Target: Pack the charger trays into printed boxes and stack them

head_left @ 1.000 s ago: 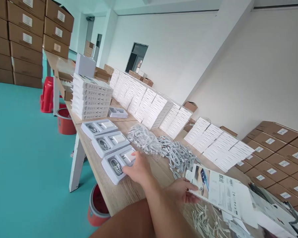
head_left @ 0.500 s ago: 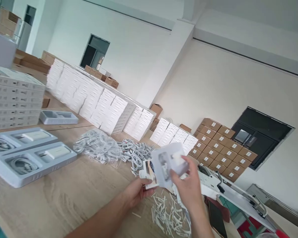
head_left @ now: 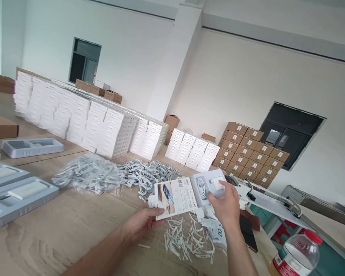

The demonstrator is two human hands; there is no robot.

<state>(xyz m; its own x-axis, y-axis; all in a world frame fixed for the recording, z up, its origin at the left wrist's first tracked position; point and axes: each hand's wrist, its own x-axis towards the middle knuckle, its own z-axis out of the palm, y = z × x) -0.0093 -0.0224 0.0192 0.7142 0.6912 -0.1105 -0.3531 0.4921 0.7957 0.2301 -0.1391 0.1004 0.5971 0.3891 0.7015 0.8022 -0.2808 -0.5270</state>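
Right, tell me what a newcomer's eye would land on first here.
The two hands at the centre: the left hand holds a printed sleeve, the right hand a white tray at its open end. Behind them, along the wooden table, stand rows of stacked white boxes, with a heap of coiled white cables in front.

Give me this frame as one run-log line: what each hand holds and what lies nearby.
left hand: grip on printed sleeve | right hand: grip on white tray at sleeve's open end | below: paper strips on table | behind: cable pile
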